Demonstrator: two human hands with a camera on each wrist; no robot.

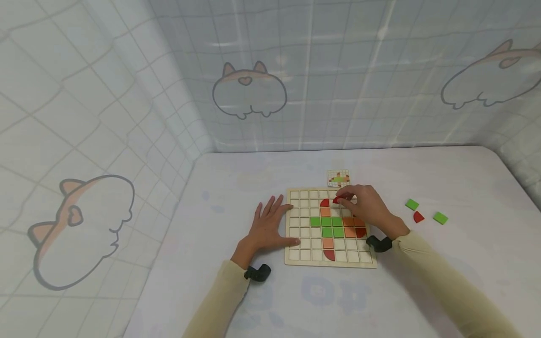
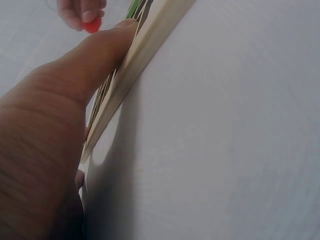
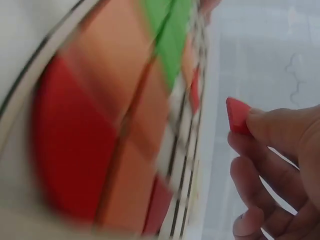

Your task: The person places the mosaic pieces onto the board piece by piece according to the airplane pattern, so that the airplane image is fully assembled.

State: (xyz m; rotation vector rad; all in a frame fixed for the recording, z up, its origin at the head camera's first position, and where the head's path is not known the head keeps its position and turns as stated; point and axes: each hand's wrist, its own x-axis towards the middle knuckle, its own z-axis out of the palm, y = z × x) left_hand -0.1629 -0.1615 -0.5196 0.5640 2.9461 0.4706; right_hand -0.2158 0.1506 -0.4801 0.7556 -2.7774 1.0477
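My right hand pinches a red quarter-circle tile between thumb and index finger, over the upper part of a wooden grid board. My left hand is spread at the board's left side, its thumb lying over the rim and its index fingertip at the edge higher up. Set in the grid are green square tiles, orange tiles and several red quarter-circle tiles. The right hand and wrist cover part of the board's upper right in the head view.
A small pattern card lies just beyond the board's far edge. Right of the board are two loose green tiles and a loose red quarter-circle tile. Cloth walls with cartoon drawings rise behind and beside the white table.
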